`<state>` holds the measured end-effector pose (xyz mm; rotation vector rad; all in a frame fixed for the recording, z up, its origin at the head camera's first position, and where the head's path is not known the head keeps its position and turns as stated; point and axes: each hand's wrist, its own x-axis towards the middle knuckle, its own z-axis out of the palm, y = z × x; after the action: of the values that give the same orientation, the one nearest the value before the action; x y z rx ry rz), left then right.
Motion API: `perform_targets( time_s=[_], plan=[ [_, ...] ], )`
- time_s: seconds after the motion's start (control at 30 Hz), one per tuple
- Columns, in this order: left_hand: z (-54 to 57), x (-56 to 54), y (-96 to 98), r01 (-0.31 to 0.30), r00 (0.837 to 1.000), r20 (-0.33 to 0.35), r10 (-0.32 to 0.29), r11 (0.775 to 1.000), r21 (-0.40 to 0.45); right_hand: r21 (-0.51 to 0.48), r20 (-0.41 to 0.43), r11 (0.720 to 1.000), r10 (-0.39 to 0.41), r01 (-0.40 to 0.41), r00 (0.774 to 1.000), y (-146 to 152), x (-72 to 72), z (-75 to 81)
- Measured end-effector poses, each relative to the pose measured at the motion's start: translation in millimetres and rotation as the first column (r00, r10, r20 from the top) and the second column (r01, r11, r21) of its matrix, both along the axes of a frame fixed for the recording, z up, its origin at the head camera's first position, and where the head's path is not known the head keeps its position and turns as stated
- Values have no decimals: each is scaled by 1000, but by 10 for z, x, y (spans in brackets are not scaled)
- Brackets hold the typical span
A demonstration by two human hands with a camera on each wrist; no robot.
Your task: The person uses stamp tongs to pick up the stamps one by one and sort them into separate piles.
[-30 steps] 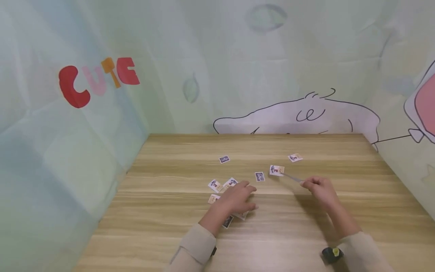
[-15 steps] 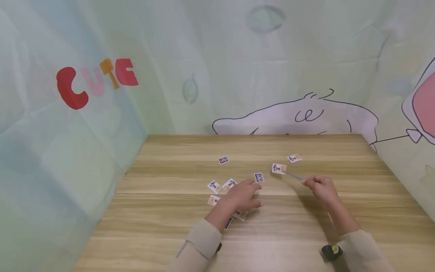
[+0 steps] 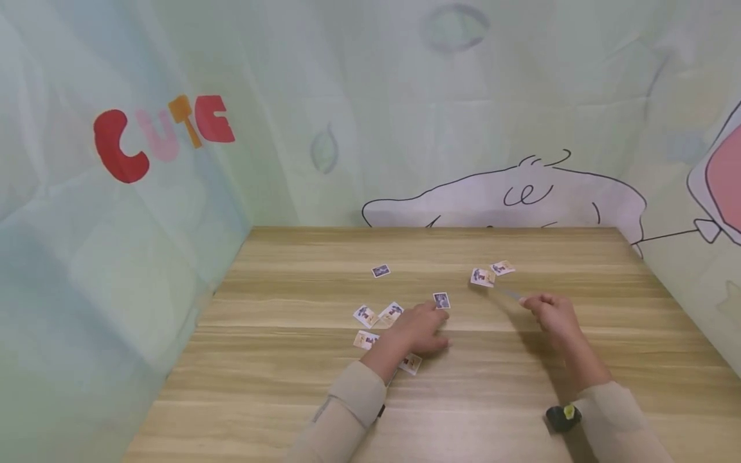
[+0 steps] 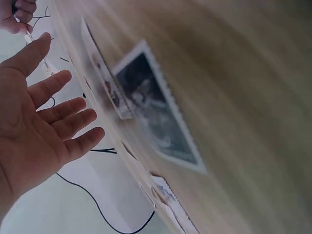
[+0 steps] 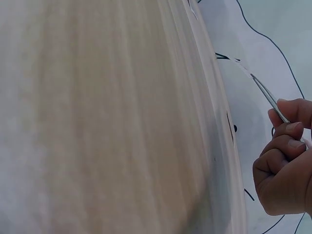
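Observation:
My right hand (image 3: 552,316) pinches a pair of tweezers (image 5: 267,92) between thumb and fingers. At their tips is a pale postage stamp (image 3: 482,277) with a printed picture, held over the table close to another pale stamp (image 3: 502,267) at the back right. My left hand (image 3: 418,329) hovers low with fingers spread and nothing in them; its palm shows in the left wrist view. Just past its fingertips lies a small dark stamp (image 3: 441,300). Beneath and beside this hand are several more stamps, partly hidden by it, among them a dark one with perforated edges (image 4: 155,107).
Another dark stamp (image 3: 380,271) lies near the back of the wooden table (image 3: 289,373). Left of my left hand are pale stamps (image 3: 366,316). Printed fabric walls (image 3: 324,96) rise at the table's back and both sides.
The stamp in the tweezers has moved right and farther back, nearer the stamp at the back right. My left hand has drifted slightly right, its fingertips now by the dark stamp.

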<state>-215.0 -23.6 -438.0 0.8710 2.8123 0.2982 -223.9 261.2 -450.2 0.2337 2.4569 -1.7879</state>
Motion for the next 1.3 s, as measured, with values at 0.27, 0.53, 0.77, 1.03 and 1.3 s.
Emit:
perform_targets(
  time_s=[0.27,0.53,0.77,1.03,1.3],
  plan=[
    [-51,-60,38,-7,999,41,8,1000,-24,-58,-10,997,-48,48,999,79,-63,-8],
    [-42,-68,58,14,999,51,-11,997,-71,-117,-3,990,-74,73,997,132,-110,-30],
    [-27,-51,51,17,999,38,-15,997,-71,-117,3,981,-153,152,988,229,-164,-37],
    [-21,-39,32,16,999,41,-13,998,-63,-21,16,978,-206,206,978,296,-230,-42],
    [-62,-25,9,15,999,50,-13,999,-41,91,15,973,-214,212,977,254,-239,-86]
  ],
)
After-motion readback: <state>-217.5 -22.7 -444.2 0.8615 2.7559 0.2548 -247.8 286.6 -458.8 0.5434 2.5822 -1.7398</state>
